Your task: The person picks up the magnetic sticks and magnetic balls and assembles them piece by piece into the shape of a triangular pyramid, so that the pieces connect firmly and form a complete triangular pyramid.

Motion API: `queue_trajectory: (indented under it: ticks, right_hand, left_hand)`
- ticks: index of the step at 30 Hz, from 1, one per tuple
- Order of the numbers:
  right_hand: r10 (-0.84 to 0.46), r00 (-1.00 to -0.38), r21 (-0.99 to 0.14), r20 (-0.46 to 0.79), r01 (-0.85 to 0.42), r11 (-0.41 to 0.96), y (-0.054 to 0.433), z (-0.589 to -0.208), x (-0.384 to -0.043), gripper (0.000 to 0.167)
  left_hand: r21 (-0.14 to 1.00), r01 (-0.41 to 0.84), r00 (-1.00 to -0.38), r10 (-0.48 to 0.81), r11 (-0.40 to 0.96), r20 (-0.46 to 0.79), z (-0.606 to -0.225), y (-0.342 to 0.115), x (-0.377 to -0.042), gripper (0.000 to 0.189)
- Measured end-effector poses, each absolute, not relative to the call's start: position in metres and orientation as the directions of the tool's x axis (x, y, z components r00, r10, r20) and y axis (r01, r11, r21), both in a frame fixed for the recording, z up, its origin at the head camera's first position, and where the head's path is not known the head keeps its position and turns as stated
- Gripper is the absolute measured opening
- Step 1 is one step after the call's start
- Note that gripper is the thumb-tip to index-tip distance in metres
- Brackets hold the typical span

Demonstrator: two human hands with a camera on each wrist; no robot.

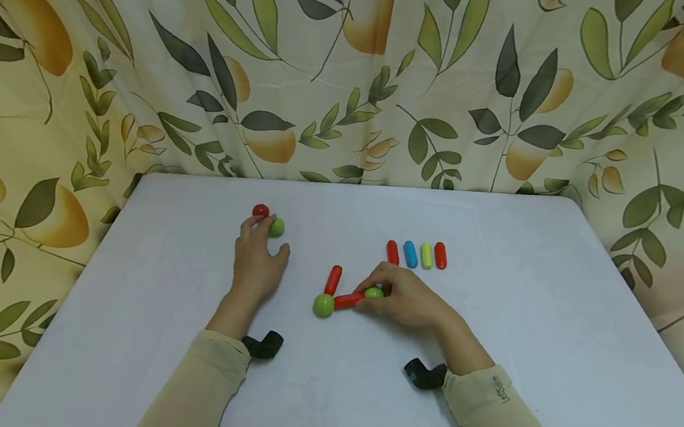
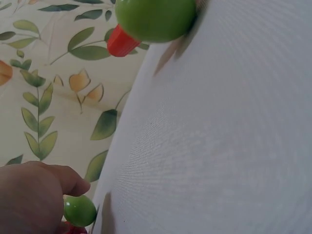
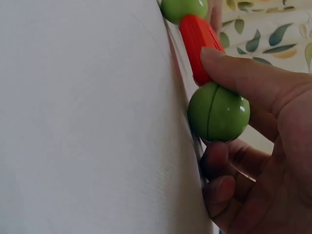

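Across the upper part of the frame: patterned curtain (image 1: 303, 100), printed with leaves and orange fruit, covering both edges as well. Below: bench (image 1: 330, 405) under a white covering.

Reaches with the left hand (image 1: 257, 264), left of centre, thumb spread wide of the fingers. Sets the fingertips against the red ball (image 1: 261, 210); cannot tell how firmly. Just beside it: upper green ball (image 1: 277, 228).

Holds with the right hand (image 1: 411, 299), right of centre, in a narrow pinch: lower red rod (image 1: 347, 301), thumb tip on its side. At its right end, touching, partly covered by the fingers: near green ball (image 3: 219, 112). At its left end, also touching, near the middle of the frame: far green ball (image 1: 323, 305). From that ball, pointing toward the top of the frame: second red rod (image 1: 333, 279). Cannot tell whether fastened or merely in contact.

Above the right hand, right of centre, side by side in a row: red stick (image 1: 393, 251), blue stick (image 1: 410, 254), lime stick (image 1: 426, 256), last red stick (image 1: 440, 255).
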State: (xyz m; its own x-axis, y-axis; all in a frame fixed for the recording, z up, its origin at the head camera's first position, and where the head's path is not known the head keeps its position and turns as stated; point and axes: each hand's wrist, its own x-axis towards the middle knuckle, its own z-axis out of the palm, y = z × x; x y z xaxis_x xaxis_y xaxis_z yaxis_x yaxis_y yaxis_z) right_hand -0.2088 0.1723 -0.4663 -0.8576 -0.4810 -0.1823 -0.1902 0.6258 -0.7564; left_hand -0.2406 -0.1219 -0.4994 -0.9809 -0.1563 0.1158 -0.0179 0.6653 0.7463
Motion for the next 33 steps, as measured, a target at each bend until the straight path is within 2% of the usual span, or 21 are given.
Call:
queue_trajectory:
  ticks: [12, 19, 23, 27, 30, 33]
  right_hand:
    - [-0.580, -0.796, -0.783, -0.170, -0.248, 0.570, 0.179, -0.469, -0.208, 0.020]
    - [-0.545, -0.817, -0.746, -0.189, -0.242, 0.621, 0.179, -0.468, -0.208, 0.018]
    - [-0.546, -0.815, -0.739, -0.195, -0.244, 0.628, 0.176, -0.468, -0.210, 0.018]
    - [-0.564, -0.807, -0.749, -0.173, -0.264, 0.608, 0.172, -0.466, -0.210, 0.019]
    - [-0.569, -0.808, -0.755, -0.151, -0.278, 0.594, 0.175, -0.465, -0.209, 0.019]
    - [-0.578, -0.803, -0.767, -0.148, -0.276, 0.579, 0.175, -0.467, -0.208, 0.019]
  left_hand:
    - [0.736, 0.000, -0.981, -0.143, 0.677, 0.132, -0.499, -0.120, -0.234, 0.043]
    - [0.754, 0.012, -0.987, -0.114, 0.656, 0.115, -0.496, -0.117, -0.233, 0.036]
    - [0.810, 0.048, -0.997, -0.026, 0.584, 0.078, -0.494, -0.115, -0.232, 0.036]
    - [0.867, 0.086, -0.991, 0.132, 0.490, 0.023, -0.493, -0.110, -0.230, 0.035]
    - [0.875, 0.110, -0.972, 0.234, 0.472, -0.004, -0.492, -0.102, -0.230, 0.037]
    - [0.872, 0.112, -0.962, 0.273, 0.476, -0.026, -0.493, -0.098, -0.228, 0.038]
